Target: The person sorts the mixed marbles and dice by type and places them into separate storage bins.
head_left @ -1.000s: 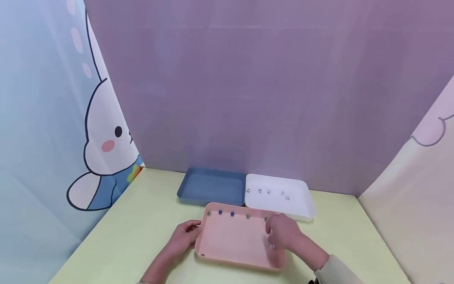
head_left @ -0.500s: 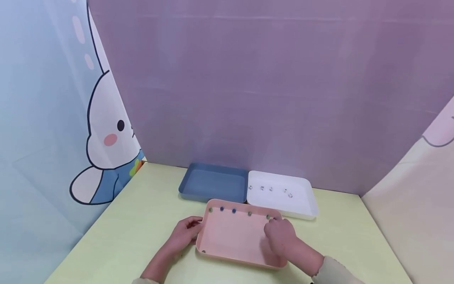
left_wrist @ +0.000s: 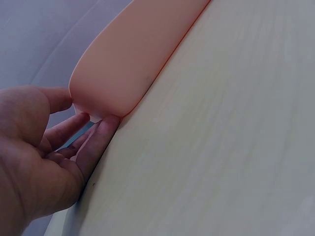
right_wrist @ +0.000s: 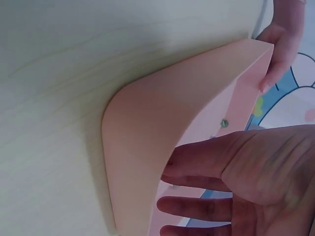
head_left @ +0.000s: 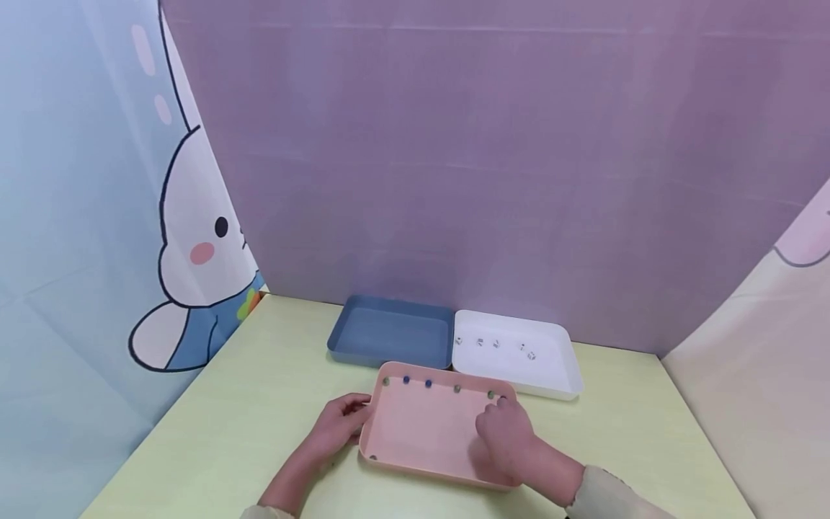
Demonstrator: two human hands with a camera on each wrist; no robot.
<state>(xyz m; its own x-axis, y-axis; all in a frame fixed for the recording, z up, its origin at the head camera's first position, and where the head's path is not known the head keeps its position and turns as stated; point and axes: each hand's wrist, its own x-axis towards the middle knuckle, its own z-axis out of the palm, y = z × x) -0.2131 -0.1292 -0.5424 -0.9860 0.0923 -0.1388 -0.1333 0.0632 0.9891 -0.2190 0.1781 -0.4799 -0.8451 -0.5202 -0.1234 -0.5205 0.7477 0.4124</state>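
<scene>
A pink tray (head_left: 428,432) lies on the table with several marbles (head_left: 429,383) along its far wall. One more marble (head_left: 372,458) sits in its near left corner. My left hand (head_left: 338,427) holds the tray's left side, with the thumb at the rim and fingers low against the outer wall in the left wrist view. My right hand (head_left: 508,436) reaches inside the tray's right end. In the right wrist view its thumb and index fingertips are hidden behind the pink wall, so I cannot tell what they hold. The other fingers (right_wrist: 194,209) extend loosely.
Behind the pink tray stand a blue tray (head_left: 392,333) and, to its right, a white tray (head_left: 551,367). The white one holds several small whitish pieces (head_left: 531,355) with dark marks. A purple cloth (head_left: 454,158) rises behind them.
My right hand has drawn slightly left and nearer within the pink tray. A small dark-marked piece beside it a second ago is out of sight. The left hand keeps its place.
</scene>
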